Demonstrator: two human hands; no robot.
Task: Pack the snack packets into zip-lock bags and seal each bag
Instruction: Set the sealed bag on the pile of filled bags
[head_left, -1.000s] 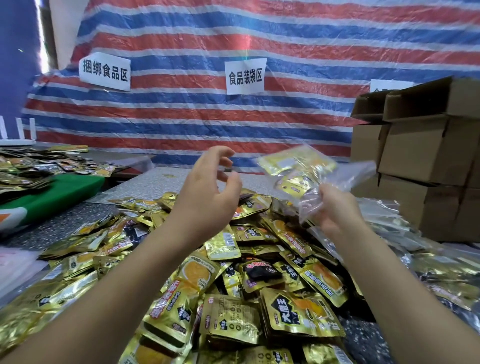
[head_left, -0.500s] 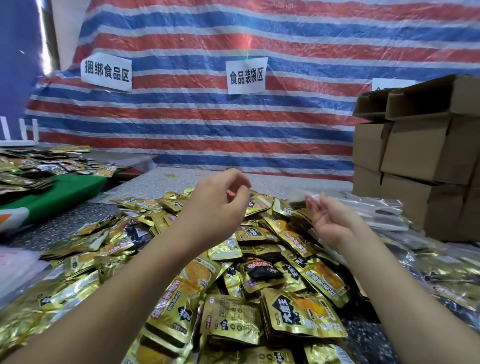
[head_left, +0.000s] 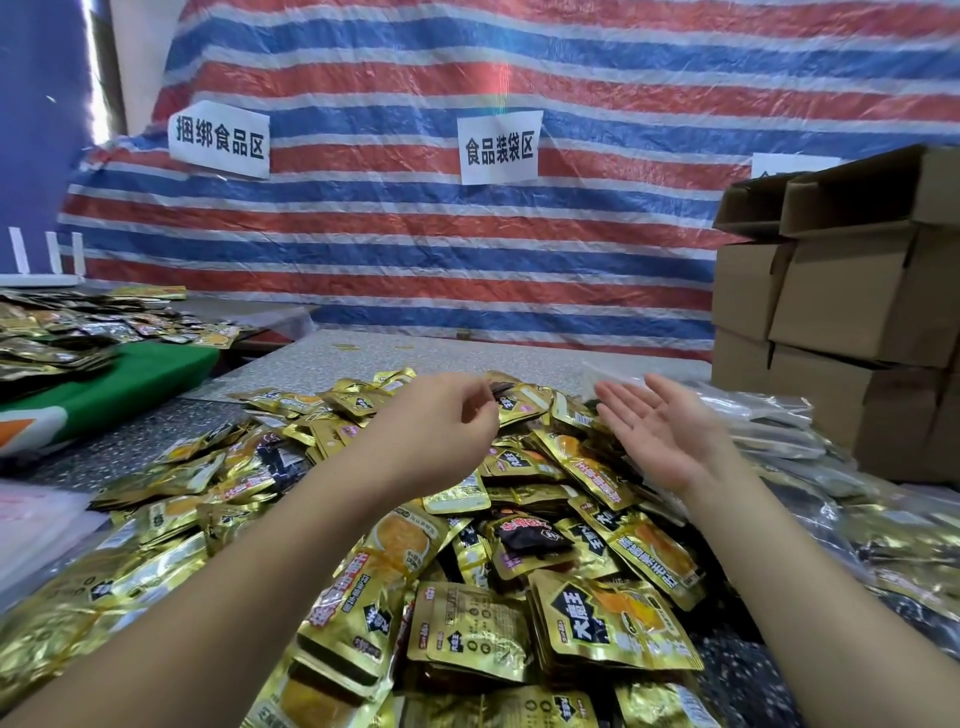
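A big heap of gold foil snack packets (head_left: 467, 545) covers the table in front of me. My left hand (head_left: 436, 431) hovers above the heap's middle, fingers loosely curled, holding nothing. My right hand (head_left: 660, 431) hangs above the heap's right side, palm up, fingers straight and spread, empty. Just beyond its fingertips lies a clear zip-lock bag (head_left: 613, 376) at the far edge of the heap. Filled clear bags (head_left: 779, 431) are piled to the right of my right hand.
Stacked cardboard boxes (head_left: 852, 291) stand at the right. A striped tarp (head_left: 441, 234) with paper signs closes off the back. A green surface (head_left: 119, 379) with more packets sits at the left. Speckled tabletop (head_left: 415, 353) shows behind the heap.
One second ago my right hand held up a clear bag with packets in it. It has since let the bag go and now hangs empty, palm up. My left hand dropped lower.
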